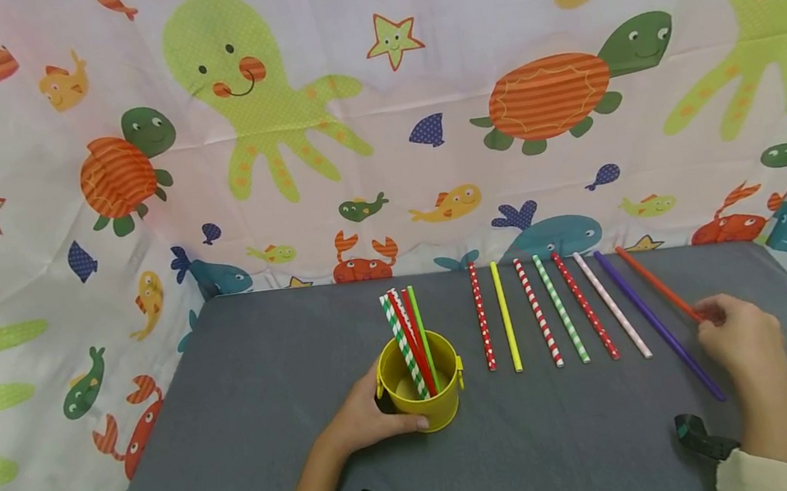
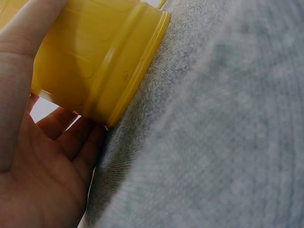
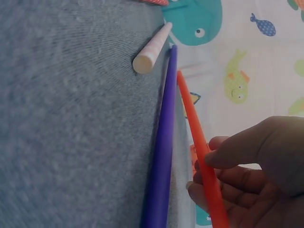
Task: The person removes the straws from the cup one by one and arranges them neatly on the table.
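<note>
My left hand (image 1: 367,416) holds a small yellow bucket (image 1: 444,411) on the grey table, the thumb lying along its front and the fingers round its left side. Several straws stand leaning inside, among them a green-striped straw (image 1: 404,345) and a plain green straw (image 1: 423,337). At the right, my right hand (image 1: 745,336) pinches the near end of an orange straw (image 1: 655,281) between thumb and fingers. Just left of that hand lies a longer purple straw (image 1: 658,324). In the left wrist view the bucket's wall (image 2: 71,61) is close against the fingers.
A row of straws lies side by side between bucket and right hand, including a yellow straw (image 1: 506,318), a red-striped straw (image 1: 538,313) and a pale pink straw (image 1: 612,305). Behind the grey table (image 1: 540,450) hangs a curtain (image 1: 362,117) printed with sea animals.
</note>
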Motion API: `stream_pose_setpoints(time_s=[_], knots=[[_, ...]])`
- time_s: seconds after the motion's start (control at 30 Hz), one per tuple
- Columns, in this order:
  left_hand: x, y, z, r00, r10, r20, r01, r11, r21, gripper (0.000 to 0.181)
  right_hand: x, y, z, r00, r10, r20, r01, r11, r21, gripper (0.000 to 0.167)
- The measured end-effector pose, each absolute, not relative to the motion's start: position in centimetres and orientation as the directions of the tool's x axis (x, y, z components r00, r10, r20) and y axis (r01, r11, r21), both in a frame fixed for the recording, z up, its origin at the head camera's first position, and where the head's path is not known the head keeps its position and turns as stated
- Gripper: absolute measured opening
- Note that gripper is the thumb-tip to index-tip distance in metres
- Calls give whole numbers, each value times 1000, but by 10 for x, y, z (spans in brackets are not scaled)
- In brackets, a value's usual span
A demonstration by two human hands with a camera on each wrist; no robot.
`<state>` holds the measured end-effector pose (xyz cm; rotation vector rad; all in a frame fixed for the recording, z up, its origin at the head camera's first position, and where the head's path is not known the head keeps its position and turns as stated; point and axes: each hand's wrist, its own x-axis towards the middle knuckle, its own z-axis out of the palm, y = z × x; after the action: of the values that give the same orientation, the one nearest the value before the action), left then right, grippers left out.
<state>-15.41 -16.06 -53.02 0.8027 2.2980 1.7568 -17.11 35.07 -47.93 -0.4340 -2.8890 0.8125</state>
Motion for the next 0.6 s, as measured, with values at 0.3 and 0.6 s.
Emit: stream_pose_setpoints(time_s=[0.3,0.6], knots=[[-155,-161,-531,-845,492,207,331,178,927,97,-172,354,-485,-960,280,25,230,833,-502,32],[-155,-161,-531,-852,485,196,322,190,928,97,-174,353,-486,-956,292,14,249,837,-487,32]])
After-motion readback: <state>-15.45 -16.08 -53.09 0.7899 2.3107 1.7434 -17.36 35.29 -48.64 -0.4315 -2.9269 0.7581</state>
